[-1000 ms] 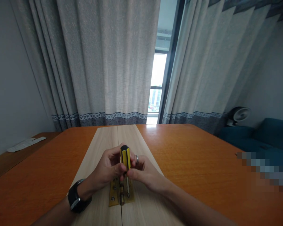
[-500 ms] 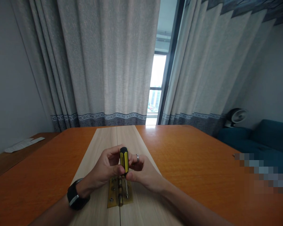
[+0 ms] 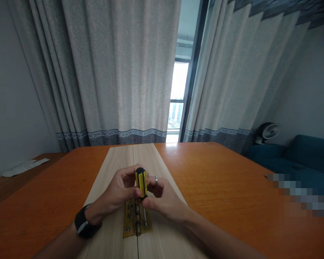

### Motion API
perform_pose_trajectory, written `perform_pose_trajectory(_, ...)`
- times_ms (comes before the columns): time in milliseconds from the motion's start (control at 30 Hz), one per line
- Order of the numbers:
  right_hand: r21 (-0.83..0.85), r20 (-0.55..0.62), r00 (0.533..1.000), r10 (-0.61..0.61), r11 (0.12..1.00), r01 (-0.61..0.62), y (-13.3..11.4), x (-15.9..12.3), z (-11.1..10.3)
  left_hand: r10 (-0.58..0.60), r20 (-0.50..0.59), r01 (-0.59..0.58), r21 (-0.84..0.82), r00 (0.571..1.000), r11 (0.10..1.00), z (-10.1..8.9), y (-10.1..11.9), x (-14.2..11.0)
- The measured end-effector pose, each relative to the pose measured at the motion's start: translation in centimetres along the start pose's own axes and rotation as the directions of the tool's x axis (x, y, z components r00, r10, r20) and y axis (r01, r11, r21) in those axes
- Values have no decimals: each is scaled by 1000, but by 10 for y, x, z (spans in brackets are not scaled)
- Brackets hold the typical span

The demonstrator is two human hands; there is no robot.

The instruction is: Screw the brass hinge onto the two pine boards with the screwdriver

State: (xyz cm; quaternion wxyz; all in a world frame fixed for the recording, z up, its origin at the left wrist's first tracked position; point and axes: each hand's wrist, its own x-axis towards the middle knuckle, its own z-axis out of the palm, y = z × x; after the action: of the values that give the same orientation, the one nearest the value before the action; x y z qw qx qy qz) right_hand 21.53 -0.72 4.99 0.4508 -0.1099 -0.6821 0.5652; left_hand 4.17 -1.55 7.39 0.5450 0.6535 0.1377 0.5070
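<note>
A screwdriver (image 3: 141,183) with a yellow and black handle stands tilted over a brass hinge (image 3: 130,225), its metal shaft pointing down toward the hinge's right leaf. My left hand (image 3: 121,189), with a black watch on the wrist, is closed on the handle from the left. From the right, my right hand (image 3: 166,198), wearing a ring, is closed on the lower handle. Under them the hinge spans the seam between two pale wooden boards (image 3: 148,154). Screw heads show in the hinge's left leaf. The right leaf's upper part is hidden by my right hand.
The boards lie on an orange-brown wooden table (image 3: 210,172). A white paper strip (image 3: 27,167) rests on a lower surface at the left. To the right are a teal sofa (image 3: 307,154) and a fan (image 3: 270,131). A blurred patch covers the table's right edge.
The screwdriver has turned slightly in my fingers, with more yellow of the handle showing. Both hands keep their hold, and the view has shifted a little.
</note>
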Motion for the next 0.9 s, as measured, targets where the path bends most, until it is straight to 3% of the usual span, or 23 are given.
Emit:
perform_pose_trajectory(100,-6,2,1000,31,1000,-31,-1,0,-2,2,-29,-3,-28,1000,1000,3,0,-1)
perform_pose_trajectory(200,5,107,992,64,998,-65,1,-2,-9,-104,17,105,-111,994,988,2,1,-4)
perform_pose_trajectory(267,3,97,994,53,999,-53,5,-3,-13,-158,39,162,-127,987,979,1,1,-6)
perform_pose_trajectory(367,-15,48,999,26,1000,-26,8,-5,-14,-127,36,129,-69,991,989,-1,1,-4)
perform_pose_trajectory(500,-46,89,996,-13,999,17,2,-5,-7,-42,36,44,-31,998,999,2,4,0)
perform_pose_trajectory(567,-64,37,999,-23,998,25,-1,-5,-4,-29,14,30,-38,999,999,4,4,1)
perform_pose_trajectory(633,-86,6,1000,-6,996,6,-3,-4,-3,-41,-4,41,-42,999,998,6,4,0)
perform_pose_trajectory(733,-94,49,998,30,995,-25,-5,-4,-4,-93,-9,93,-51,996,994,7,2,-2)
perform_pose_trajectory(900,-114,52,999,3,994,3,-6,-4,-3,-146,-64,148,28,987,989,8,1,-3)
